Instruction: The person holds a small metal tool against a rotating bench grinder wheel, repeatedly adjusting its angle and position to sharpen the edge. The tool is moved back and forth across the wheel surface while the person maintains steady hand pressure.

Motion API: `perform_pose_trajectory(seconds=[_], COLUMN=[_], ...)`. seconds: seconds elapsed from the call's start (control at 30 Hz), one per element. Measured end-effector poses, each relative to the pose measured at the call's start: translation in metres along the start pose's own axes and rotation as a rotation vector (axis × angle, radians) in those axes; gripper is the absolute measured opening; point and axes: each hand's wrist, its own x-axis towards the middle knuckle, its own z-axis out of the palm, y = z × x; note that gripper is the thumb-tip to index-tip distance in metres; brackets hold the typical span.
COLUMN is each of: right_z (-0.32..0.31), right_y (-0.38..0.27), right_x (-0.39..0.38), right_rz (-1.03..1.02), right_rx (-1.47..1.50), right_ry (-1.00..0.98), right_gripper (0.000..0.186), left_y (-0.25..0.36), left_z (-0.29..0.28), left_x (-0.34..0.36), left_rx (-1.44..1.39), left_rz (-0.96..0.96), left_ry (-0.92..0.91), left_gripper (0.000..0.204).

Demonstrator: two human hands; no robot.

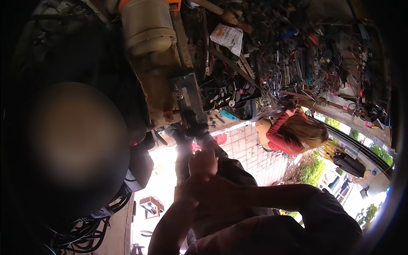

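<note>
My left hand [203, 163] appears curled closed in front of my dark-clothed legs; what it holds, if anything, is hidden. My right hand [191, 187] overlaps it near the left wrist, in shadow, so its fingers are unclear. Beyond the hands is a dark metal piece with a round fitting [182, 95] on a rusty bench [151, 104]. A beige cylindrical container [146, 23] stands farther back on it.
A crouching person [289, 134] in red works at the bench to the right. Tangled tools and wires [297, 63] and a white bag [226, 39] cover the bench. Paving [238, 142] lies beyond its edge. Black cables [97, 229] are at lower left. A large blurred round shape [76, 140] blocks the left side.
</note>
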Motion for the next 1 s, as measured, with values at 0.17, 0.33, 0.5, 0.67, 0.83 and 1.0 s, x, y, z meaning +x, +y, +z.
perform_pose_trajectory(seconds=[0.17, 0.33, 0.5, 0.67, 0.83, 1.0], right_z=[-0.090, -0.167, -0.193, -0.195, -0.195, -0.194], right_y=[0.022, 0.003, -0.005, 0.015, 0.023, 0.031], right_x=[-0.024, 0.003, 0.083, 0.103, 0.090, 0.086], right_rz=[0.280, -0.017, -0.292, -0.314, -0.382, -0.438], right_rx=[-0.148, -0.297, -0.618, -0.700, -0.643, -0.568], right_ry=[0.317, 0.864, 0.969, 0.780, 0.846, 0.914], right_gripper=[0.037, 0.021, 0.020, 0.022, 0.014, 0.016], left_y=[-0.011, -0.023, -0.019, -0.012, -0.018, -0.030], left_z=[-0.049, -0.078, -0.086, -0.084, -0.086, -0.104], left_x=[-0.015, -0.018, 0.003, 0.004, 0.008, 0.019], left_rx=[-0.142, -0.730, -0.789, -0.680, -0.440, -0.412], left_rz=[-0.114, -0.284, -0.210, -0.216, -0.053, -0.013], left_ry=[0.111, 0.661, 0.710, 0.646, 0.711, 0.627], left_gripper=[0.021, 0.029, 0.048, 0.071, 0.104, 0.119])
